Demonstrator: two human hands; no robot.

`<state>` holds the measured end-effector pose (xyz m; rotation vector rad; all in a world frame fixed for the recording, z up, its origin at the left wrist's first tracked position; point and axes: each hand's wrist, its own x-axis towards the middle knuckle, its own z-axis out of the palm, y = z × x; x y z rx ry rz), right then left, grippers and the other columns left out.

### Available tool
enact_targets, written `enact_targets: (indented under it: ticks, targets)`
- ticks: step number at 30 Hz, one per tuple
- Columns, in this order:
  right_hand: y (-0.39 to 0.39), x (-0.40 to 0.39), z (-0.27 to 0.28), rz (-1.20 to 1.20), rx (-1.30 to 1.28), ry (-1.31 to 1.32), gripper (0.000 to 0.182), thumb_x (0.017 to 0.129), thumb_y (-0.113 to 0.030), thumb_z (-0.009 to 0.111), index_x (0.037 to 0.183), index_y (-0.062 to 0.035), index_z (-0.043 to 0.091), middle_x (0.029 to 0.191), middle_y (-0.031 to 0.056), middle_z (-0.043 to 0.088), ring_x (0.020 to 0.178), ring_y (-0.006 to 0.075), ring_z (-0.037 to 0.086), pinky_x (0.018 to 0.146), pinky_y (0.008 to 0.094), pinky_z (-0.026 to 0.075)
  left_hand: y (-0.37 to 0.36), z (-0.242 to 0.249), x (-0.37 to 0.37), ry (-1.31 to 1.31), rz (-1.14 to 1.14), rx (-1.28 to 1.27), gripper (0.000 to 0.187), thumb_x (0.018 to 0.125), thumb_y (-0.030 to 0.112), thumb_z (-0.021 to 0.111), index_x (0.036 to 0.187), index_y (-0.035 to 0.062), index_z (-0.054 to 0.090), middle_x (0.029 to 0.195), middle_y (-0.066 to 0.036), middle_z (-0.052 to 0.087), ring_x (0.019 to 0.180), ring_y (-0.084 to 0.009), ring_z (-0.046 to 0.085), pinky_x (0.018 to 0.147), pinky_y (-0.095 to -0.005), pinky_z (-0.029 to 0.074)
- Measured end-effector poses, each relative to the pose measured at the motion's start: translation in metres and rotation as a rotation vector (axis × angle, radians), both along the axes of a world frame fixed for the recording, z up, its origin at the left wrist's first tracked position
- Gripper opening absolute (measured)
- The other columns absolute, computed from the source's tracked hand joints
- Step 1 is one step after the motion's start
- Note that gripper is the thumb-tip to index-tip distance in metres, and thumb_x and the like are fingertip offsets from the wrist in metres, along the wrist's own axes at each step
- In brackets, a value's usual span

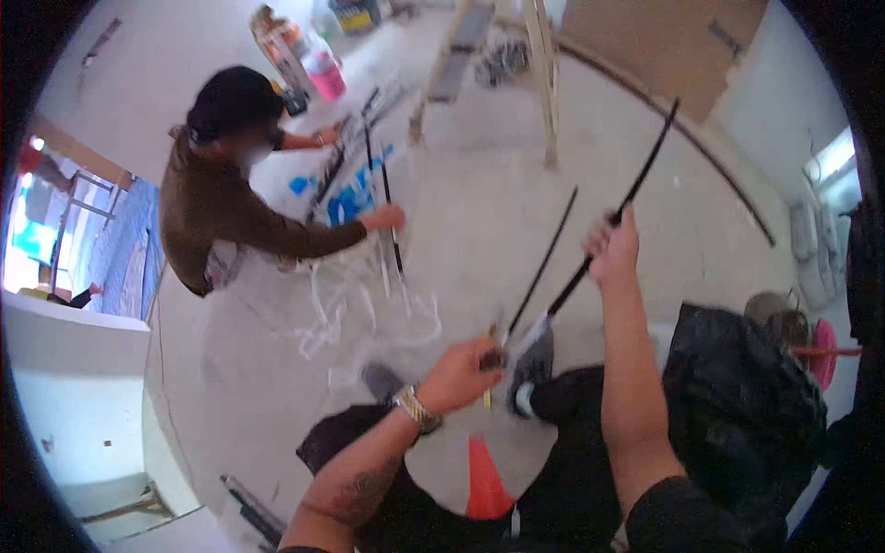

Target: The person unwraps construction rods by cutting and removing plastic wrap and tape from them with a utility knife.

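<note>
My right hand [613, 244] is closed around a long black strip [636, 184], which slants from upper right down toward my left hand. White wrapping [530, 337] shows at its lower end. My left hand [466, 373], with a watch [417, 409] on the wrist, is curled near that end. Something small and dark is in its fingers, and a thin yellowish piece sticks out below; I cannot make out what it is. A second, thinner black strip [544, 260] lies left of the first, its lower end close to my left hand.
A co-worker [258, 217] crouches at left, handling black strips [392, 212] beside blue plastic scraps [350, 201] and white film [332, 318]. A stepladder [544, 83] stands ahead. A black bag [737, 396] is at right, and an orange cone-shaped object [486, 484] between my legs.
</note>
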<state>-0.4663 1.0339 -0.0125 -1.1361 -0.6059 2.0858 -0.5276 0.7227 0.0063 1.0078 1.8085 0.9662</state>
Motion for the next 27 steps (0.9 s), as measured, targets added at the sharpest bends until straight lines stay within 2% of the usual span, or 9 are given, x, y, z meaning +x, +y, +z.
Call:
enact_targets:
  ticks: [2, 6, 8, 9, 12, 14, 20, 23, 27]
  targets:
    - [-0.001, -0.002, 0.001, -0.033, 0.032, 0.000, 0.045, 0.093, -0.061, 0.049, 0.087, -0.0162, 0.049, 0.069, -0.0023, 0.034, 0.055, 0.0126, 0.032, 0.047, 0.0271, 0.025, 0.001, 0.000, 0.000, 0.006, -0.006, 0.015, 0.026, 0.079, 0.016, 0.067, 0.101, 0.0019, 0.063, 0.094, -0.018, 0.068, 0.085, -0.0308, 0.068, 0.074, -0.0386, 0.052]
    - [-0.001, -0.002, 0.008, -0.025, -0.020, 0.086, 0.045, 0.094, -0.060, 0.046, 0.086, -0.0166, 0.050, 0.061, -0.0058, 0.027, 0.051, 0.0110, 0.027, 0.046, 0.0268, 0.021, 0.003, 0.008, 0.001, 0.058, 0.040, 0.022, 0.020, 0.083, 0.017, 0.064, 0.097, 0.0032, 0.064, 0.088, -0.016, 0.067, 0.083, -0.0273, 0.067, 0.075, -0.0370, 0.052]
    - [-0.005, -0.008, 0.023, -0.058, -0.039, 0.088, 0.044, 0.096, -0.058, 0.045, 0.082, -0.0162, 0.049, 0.059, -0.0062, 0.028, 0.047, 0.0096, 0.025, 0.043, 0.0261, 0.021, 0.002, 0.008, 0.005, 0.406, 0.024, 0.058, 0.019, 0.084, 0.018, 0.064, 0.095, 0.0022, 0.065, 0.085, -0.016, 0.067, 0.077, -0.0276, 0.067, 0.072, -0.0374, 0.051]
    - [-0.010, -0.007, 0.026, -0.103, -0.073, 0.075, 0.044, 0.097, -0.055, 0.044, 0.079, -0.0158, 0.048, 0.057, -0.0066, 0.028, 0.044, 0.0083, 0.023, 0.041, 0.0255, 0.020, 0.002, 0.008, 0.006, 0.403, 0.027, 0.058, 0.019, 0.084, 0.018, 0.064, 0.095, 0.0022, 0.065, 0.085, -0.016, 0.067, 0.077, -0.0276, 0.067, 0.072, -0.0374, 0.051]
    - [0.000, 0.000, 0.008, 0.005, -0.016, 0.130, 0.044, 0.097, -0.057, 0.042, 0.084, -0.0164, 0.048, 0.061, -0.0052, 0.029, 0.049, 0.0104, 0.026, 0.044, 0.0272, 0.021, -0.003, 0.003, 0.008, 0.230, 0.136, 0.041, 0.018, 0.086, 0.017, 0.062, 0.093, 0.0003, 0.064, 0.081, -0.012, 0.066, 0.069, -0.0229, 0.065, 0.067, -0.0373, 0.052]
    - [-0.001, 0.000, 0.015, 0.024, -0.040, 0.214, 0.040, 0.100, -0.051, 0.041, 0.084, -0.0148, 0.046, 0.062, -0.0044, 0.030, 0.049, 0.0108, 0.027, 0.043, 0.0274, 0.022, -0.003, 0.001, -0.001, -0.460, 0.255, -0.066, 0.015, 0.090, 0.014, 0.059, 0.092, -0.0005, 0.062, 0.078, -0.007, 0.065, 0.063, -0.0188, 0.063, 0.061, -0.0355, 0.053]
    - [0.014, 0.005, 0.009, -0.080, 0.090, 0.222, 0.042, 0.103, -0.047, 0.033, 0.089, -0.0100, 0.047, 0.065, -0.0017, 0.034, 0.051, 0.0118, 0.031, 0.045, 0.0270, 0.027, -0.008, -0.008, -0.008, -0.969, 0.386, -0.102, 0.008, 0.091, 0.009, 0.055, 0.094, 0.0025, 0.060, 0.074, -0.004, 0.059, 0.057, -0.0120, 0.058, 0.051, -0.0303, 0.053]
    - [0.021, 0.016, 0.017, -0.120, -0.011, 0.490, 0.047, 0.103, -0.047, 0.030, 0.087, -0.0071, 0.049, 0.058, -0.0039, 0.030, 0.046, 0.0097, 0.025, 0.043, 0.0257, 0.022, -0.007, -0.001, -0.008, -0.938, 0.340, -0.137, 0.007, 0.089, 0.006, 0.055, 0.093, 0.0009, 0.058, 0.070, -0.004, 0.058, 0.054, -0.0123, 0.058, 0.048, -0.0276, 0.052]
    - [0.041, 0.029, 0.011, -0.211, -0.061, 0.559, 0.049, 0.103, -0.049, 0.029, 0.088, -0.0074, 0.049, 0.057, -0.0039, 0.029, 0.045, 0.0100, 0.025, 0.043, 0.0255, 0.022, -0.008, -0.010, -0.003, -0.858, 0.186, -0.236, 0.009, 0.087, 0.005, 0.055, 0.093, 0.0018, 0.060, 0.069, -0.004, 0.058, 0.054, -0.0101, 0.057, 0.046, -0.0269, 0.050]
